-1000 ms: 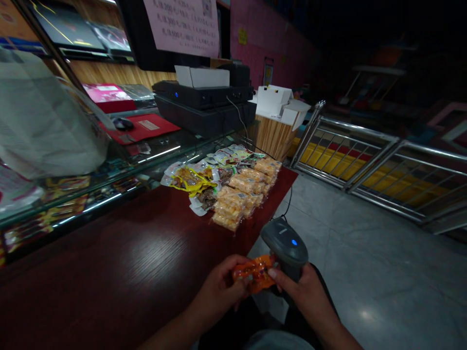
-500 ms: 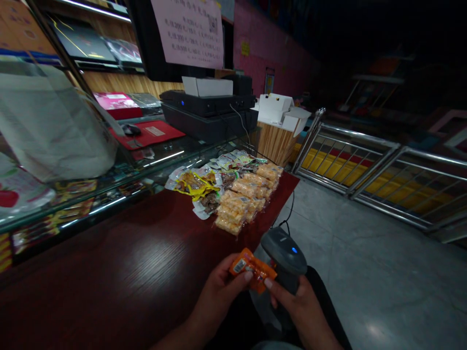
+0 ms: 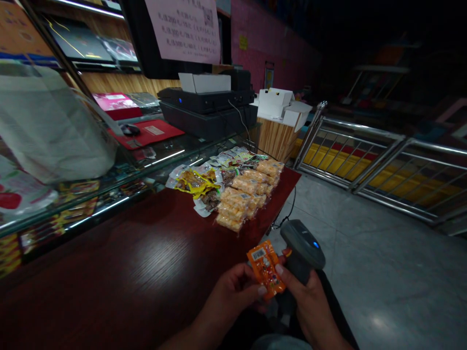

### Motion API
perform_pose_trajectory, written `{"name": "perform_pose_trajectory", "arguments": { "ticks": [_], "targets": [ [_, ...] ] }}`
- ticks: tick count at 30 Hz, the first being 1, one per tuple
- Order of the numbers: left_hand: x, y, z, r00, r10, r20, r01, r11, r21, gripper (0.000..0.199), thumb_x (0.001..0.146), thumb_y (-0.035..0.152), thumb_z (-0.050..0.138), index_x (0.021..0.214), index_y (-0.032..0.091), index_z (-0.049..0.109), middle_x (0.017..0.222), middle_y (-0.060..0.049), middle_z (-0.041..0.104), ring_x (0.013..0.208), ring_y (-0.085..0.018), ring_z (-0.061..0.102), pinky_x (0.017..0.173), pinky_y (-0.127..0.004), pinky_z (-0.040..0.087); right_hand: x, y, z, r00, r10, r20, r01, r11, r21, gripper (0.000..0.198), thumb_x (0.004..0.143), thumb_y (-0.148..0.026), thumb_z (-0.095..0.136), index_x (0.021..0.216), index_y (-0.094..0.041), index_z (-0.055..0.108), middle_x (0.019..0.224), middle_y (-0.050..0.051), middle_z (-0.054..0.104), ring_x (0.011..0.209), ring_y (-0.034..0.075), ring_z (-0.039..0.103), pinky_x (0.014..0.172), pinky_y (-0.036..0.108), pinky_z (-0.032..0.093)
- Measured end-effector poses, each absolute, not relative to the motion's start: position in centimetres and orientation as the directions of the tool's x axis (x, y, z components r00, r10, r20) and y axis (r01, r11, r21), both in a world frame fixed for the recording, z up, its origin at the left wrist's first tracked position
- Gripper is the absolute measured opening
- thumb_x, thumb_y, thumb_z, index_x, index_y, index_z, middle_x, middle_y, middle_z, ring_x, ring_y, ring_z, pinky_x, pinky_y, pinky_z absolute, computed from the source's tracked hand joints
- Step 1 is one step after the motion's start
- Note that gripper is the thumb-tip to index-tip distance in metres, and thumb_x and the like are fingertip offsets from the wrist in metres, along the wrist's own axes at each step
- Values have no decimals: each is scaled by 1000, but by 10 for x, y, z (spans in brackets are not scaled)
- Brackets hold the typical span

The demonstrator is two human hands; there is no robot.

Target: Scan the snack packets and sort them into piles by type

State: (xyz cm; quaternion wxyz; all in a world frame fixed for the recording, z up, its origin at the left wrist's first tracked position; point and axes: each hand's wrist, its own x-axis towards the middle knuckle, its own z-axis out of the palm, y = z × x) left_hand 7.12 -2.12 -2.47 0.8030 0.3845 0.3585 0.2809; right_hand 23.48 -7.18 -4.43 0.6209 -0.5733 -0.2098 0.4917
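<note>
An orange snack packet with a white barcode label at its upper corner is held above my lap, near the table's edge. My left hand pinches its lower left side between thumb and fingers. My right hand is closed around the grip of a dark grey barcode scanner, which shows a blue light on top. The right thumb also presses on the packet's right edge. Part of the scanner's handle is hidden behind the packet and my fingers.
Clear-wrapped yellowish snack packs lie in rows on the dark red table, beside yellow-edged snack bags. A glass counter runs along the left. Behind stands a black cash drawer; metal railings are at right.
The packet has turned from slanting sideways to more upright, its barcode now at the top. Both hands and the scanner have shifted slightly right.
</note>
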Motion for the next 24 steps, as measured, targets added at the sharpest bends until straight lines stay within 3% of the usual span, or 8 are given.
{"name": "perform_pose_trajectory", "arguments": {
  "ticks": [4, 9, 14, 19, 24],
  "targets": [
    [76, -28, -25, 591, 709, -386, -114, 546, 830, 48, 69, 55, 83, 86, 15, 63, 74, -4, 71, 59, -15, 68, 57, -25, 54, 232, -69, -43, 402, 861, -310, -400, -140, -906, 48, 69, -48, 88, 100, -20, 66, 82, 1, 75, 71, 21, 70, 68, 31, 57],
    [74, -21, -27, 490, 811, -319, -84, 408, 909, 47, 73, 61, 76, 85, 17, 61, 62, 3, 63, 46, -10, 58, 47, -22, 48, 244, -69, -39, 428, 876, -222, -141, -177, -974, 44, 73, -55, 82, 90, -19, 65, 60, -4, 62, 56, 16, 57, 60, 28, 50],
    [67, -9, -31, 355, 900, -255, 39, 258, 965, 39, 75, 54, 74, 81, 18, 63, 65, 1, 63, 50, -11, 58, 49, -22, 48, 264, -83, -25, 329, 930, -166, 64, -197, -978, 46, 86, -65, 64, 86, -19, 65, 60, 0, 63, 61, 18, 60, 66, 30, 49],
    [63, -4, -33, 306, 928, -213, 127, 181, 975, 32, 77, 49, 72, 77, 18, 66, 63, 1, 64, 52, -12, 58, 51, -22, 46, 271, -95, -6, 98, 980, -176, 107, -186, -977, 57, 89, -73, 52, 81, -18, 64, 60, 2, 63, 58, 18, 60, 62, 29, 48],
    [58, 0, -34, 293, 940, -175, 172, 128, 977, 25, 82, 43, 69, 77, 19, 68, 64, 0, 65, 56, -14, 61, 55, -22, 46, 270, -98, -5, 31, 976, -217, 115, -219, -969, 55, 92, -71, 48, 84, -19, 63, 59, 0, 62, 57, 17, 58, 62, 29, 46]
  ]
}}
